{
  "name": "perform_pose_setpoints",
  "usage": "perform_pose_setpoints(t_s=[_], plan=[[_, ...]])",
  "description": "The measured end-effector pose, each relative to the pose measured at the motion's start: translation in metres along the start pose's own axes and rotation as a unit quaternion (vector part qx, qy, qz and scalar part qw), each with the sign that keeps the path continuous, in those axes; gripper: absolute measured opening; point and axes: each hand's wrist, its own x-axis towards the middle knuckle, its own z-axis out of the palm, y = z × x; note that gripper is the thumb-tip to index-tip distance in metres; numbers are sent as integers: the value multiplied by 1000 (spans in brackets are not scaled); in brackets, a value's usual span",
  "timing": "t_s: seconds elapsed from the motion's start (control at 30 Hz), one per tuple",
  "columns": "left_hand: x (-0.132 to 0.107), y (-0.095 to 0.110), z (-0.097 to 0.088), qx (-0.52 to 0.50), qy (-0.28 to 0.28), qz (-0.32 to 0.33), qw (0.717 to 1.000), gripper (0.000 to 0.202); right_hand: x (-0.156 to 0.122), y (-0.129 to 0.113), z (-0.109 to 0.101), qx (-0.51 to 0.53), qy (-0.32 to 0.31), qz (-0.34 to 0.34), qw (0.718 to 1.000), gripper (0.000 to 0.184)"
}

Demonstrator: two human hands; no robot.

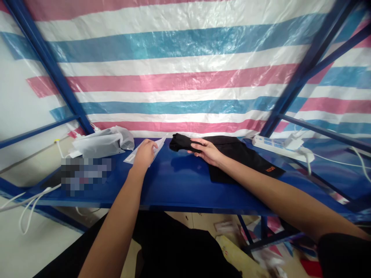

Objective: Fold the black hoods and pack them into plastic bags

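My right hand [209, 151] grips a small bundle of folded black cloth [180, 142], thumb and fingers on either side of its right end. The bundle is just over the blue tabletop; its exact kind cannot be made out. Behind and right of that hand lies a flat black garment [232, 144] with small orange lettering, partly covered by my forearm. My left hand [145, 154] has curled fingers closed on a flat, whitish plastic bag or sheet [131, 156] lying on the table. Part of this bag shows on both sides of the hand.
Left on the blue table [174, 193] stands a filled translucent white bag [98, 143], near a blurred-out patch [84, 175]. A white power strip [282, 148] with plugs and cables lies at right. Blue metal posts [301, 77] and a striped plastic sheet [174, 58] enclose the back.
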Motion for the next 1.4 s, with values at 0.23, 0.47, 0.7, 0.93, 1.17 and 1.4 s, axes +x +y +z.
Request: perform_pose_setpoints(t_s=[0.23, 0.47, 0.7, 0.93, 1.17, 1.4], plan=[[-2, 26, 4, -95, 36, 28, 994, 43, -10, -13, 15, 43, -95, -23, 994, 50], [-10, 50, 5, -230, -34, 94, 968, 58, -11, -7, 13, -187, -128, -128, 965, 40], [-11, 45, 8, -221, -49, 114, 967, 68, -20, -17, 19, -485, -93, -354, 794, 19], [-12, 45, 7, -185, -57, 132, 972, 81, -31, -18, 28, -669, -77, -381, 633, 31], [-12, 49, 10, -148, -68, 145, 976, 87, -35, -19, 37, -742, -142, -382, 533, 34], [-13, 50, 1, -186, -85, 156, 966, 102, -31, -17, 23, -726, -151, -395, 543, 34]])
